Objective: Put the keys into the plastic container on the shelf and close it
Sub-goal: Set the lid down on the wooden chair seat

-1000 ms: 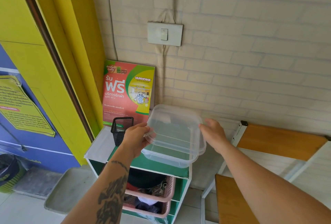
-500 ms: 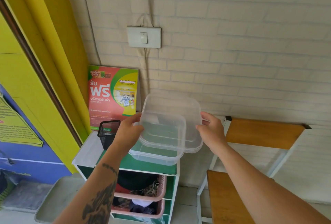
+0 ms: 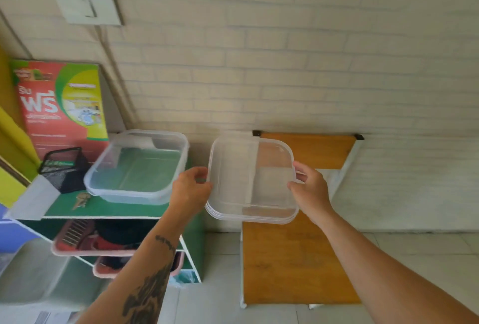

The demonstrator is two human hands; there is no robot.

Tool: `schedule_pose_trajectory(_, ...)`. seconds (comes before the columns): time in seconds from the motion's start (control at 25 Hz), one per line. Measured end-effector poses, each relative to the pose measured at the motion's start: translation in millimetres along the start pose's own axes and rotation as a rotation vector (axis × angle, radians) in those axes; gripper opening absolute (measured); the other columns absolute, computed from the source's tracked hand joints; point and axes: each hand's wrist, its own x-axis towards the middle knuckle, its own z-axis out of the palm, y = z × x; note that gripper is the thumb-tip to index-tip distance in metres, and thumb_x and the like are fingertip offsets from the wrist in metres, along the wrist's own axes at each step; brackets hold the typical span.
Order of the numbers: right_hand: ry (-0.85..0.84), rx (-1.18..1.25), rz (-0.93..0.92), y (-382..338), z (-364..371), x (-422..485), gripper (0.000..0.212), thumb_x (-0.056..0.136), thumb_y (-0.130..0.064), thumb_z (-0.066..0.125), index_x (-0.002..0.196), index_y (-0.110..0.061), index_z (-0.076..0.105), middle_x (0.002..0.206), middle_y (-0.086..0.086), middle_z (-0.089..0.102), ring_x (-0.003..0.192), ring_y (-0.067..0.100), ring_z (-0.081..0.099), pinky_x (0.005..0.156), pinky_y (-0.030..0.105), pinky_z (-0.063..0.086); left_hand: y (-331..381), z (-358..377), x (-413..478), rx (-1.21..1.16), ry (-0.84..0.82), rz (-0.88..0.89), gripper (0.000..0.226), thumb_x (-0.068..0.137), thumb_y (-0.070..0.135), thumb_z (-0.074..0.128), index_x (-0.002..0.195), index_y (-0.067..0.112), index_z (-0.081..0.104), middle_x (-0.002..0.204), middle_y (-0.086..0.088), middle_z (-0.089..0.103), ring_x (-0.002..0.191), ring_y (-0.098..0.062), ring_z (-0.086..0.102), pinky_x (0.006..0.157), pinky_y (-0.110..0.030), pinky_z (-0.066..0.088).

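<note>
The whole view is smeared with motion, so the print on the red and green poster (image 3: 62,106) leaning at the back of the shelf (image 3: 124,209) cannot be read, and the wall switch (image 3: 86,5) above it is only a pale blurred plate. The keys (image 3: 80,200) lie on the green shelf top just in front of the left corner of the plastic container (image 3: 137,168), small and soft-edged; I cannot tell how many there are. A black mesh cup (image 3: 63,168) stands just left of the container, partly behind its rim. Below, pink baskets (image 3: 85,242) hold dark things I cannot make out, and the left forearm covers part of them. The clear lid (image 3: 252,181) is up in the air to the right of the shelf, over a wooden chair (image 3: 293,259) whose lower edge is partly cut by the right arm. The left hand (image 3: 190,190) has its grip closed on the lid's left edge, thumb on top; the right hand (image 3: 309,189) pinches the right edge, fingers curled beneath and mostly hidden. Half a second ago the lid sat tilted over the container, with both hands at its sides; now it has come clear away to the right, the container stands open and alone on the shelf, and the keys, hidden before, have come into sight.
</note>
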Motion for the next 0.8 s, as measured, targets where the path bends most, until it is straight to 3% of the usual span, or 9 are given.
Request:
schedule_pose_trajectory(0.16, -0.014, -0.068, 0.126, 68.4, -32.5, 2.5, 0.062, 0.083, 0.001, 0.059, 0.140, -0.022, 0.053, 0.131, -0.006, 0.060, 0.119, 0.014, 0.057, 0.086, 0.028, 0.051, -13.0, 79.0, -17.0, 0.025, -0.102, -0.107, 0.048, 0.079, 0.008, 0.055, 0.126, 0.019, 0.065, 0.114, 0.002, 0.069, 0.086, -0.016, 0.066, 0.064, -0.020, 0.051)
schedule_pose_trajectory(0.28, -0.051, -0.094, 0.229, 115.6, -41.5, -1.9, 0.058, 0.083, -0.004, 0.058, 0.136, -0.025, 0.057, 0.119, -0.008, 0.065, 0.101, 0.009, 0.066, 0.070, 0.020, 0.054, -38.3, 123.8, -22.3, 0.046, -0.228, -0.207, 0.053, 0.079, 0.003, 0.054, 0.129, 0.018, 0.062, 0.121, 0.000, 0.068, 0.099, -0.022, 0.067, 0.086, -0.036, 0.057)
schedule_pose_trajectory(0.4, -0.057, -0.122, 0.314, 158.2, -37.6, -5.9, 0.054, 0.080, -0.002, 0.058, 0.125, -0.031, 0.061, 0.104, -0.018, 0.065, 0.088, -0.001, 0.063, 0.055, 0.009, 0.047, -72.5, 157.6, -22.5, 0.051, -0.356, -0.292, 0.057, 0.077, -0.004, 0.054, 0.128, 0.020, 0.064, 0.118, 0.001, 0.069, 0.105, -0.025, 0.065, 0.092, -0.038, 0.053)
schedule_pose_trajectory(0.44, -0.055, -0.124, 0.344, 170.2, -34.3, -7.3, 0.057, 0.079, -0.001, 0.058, 0.128, -0.031, 0.060, 0.104, -0.018, 0.065, 0.088, -0.002, 0.062, 0.055, 0.009, 0.047, -83.9, 165.7, -22.5, 0.042, -0.380, -0.318, 0.058, 0.077, -0.006, 0.054, 0.128, 0.020, 0.063, 0.117, 0.001, 0.068, 0.105, -0.027, 0.065, 0.091, -0.038, 0.054)
schedule_pose_trajectory(0.52, -0.062, -0.133, 0.407, 194.7, -23.6, -8.1, 0.062, 0.079, 0.000, 0.057, 0.135, -0.027, 0.057, 0.120, -0.007, 0.066, 0.099, 0.007, 0.064, 0.070, 0.023, 0.056, -107.8, 182.5, -21.0, 0.025, -0.419, -0.367, 0.063, 0.077, -0.008, 0.054, 0.131, 0.023, 0.061, 0.118, -0.001, 0.067, 0.098, -0.026, 0.067, 0.079, -0.034, 0.057)
schedule_pose_trajectory(0.64, -0.071, -0.167, 0.457, 237.0, -0.2, -8.1, 0.065, 0.079, 0.002, 0.055, 0.139, -0.022, 0.053, 0.136, 0.003, 0.060, 0.123, 0.024, 0.057, 0.094, 0.044, 0.055, -147.9, 212.6, -12.6, 0.013, -0.463, -0.426, 0.065, 0.079, -0.009, 0.054, 0.136, 0.023, 0.056, 0.120, 0.000, 0.064, 0.084, -0.014, 0.064, 0.049, -0.014, 0.047)
schedule_pose_trajectory(0.72, -0.055, -0.177, 0.483, 264.7, 15.5, -6.0, 0.066, 0.080, 0.004, 0.056, 0.141, -0.020, 0.051, 0.140, 0.006, 0.057, 0.126, 0.026, 0.055, 0.094, 0.041, 0.055, -171.9, 232.8, -4.1, 0.006, -0.471, -0.460, 0.065, 0.081, -0.008, 0.056, 0.139, 0.022, 0.054, 0.122, -0.001, 0.062, 0.087, -0.015, 0.064, 0.044, -0.010, 0.044)
schedule_pose_trajectory(0.8, -0.035, -0.194, 0.492, 288.1, 27.7, -0.5, 0.066, 0.082, 0.002, 0.059, 0.143, -0.021, 0.049, 0.142, 0.005, 0.055, 0.127, 0.025, 0.053, 0.087, 0.033, 0.054, -191.2, 251.0, 6.1, 0.004, -0.475, -0.476, 0.064, 0.082, -0.007, 0.058, 0.139, 0.022, 0.054, 0.119, 0.000, 0.065, 0.089, -0.019, 0.066, 0.048, -0.014, 0.047)
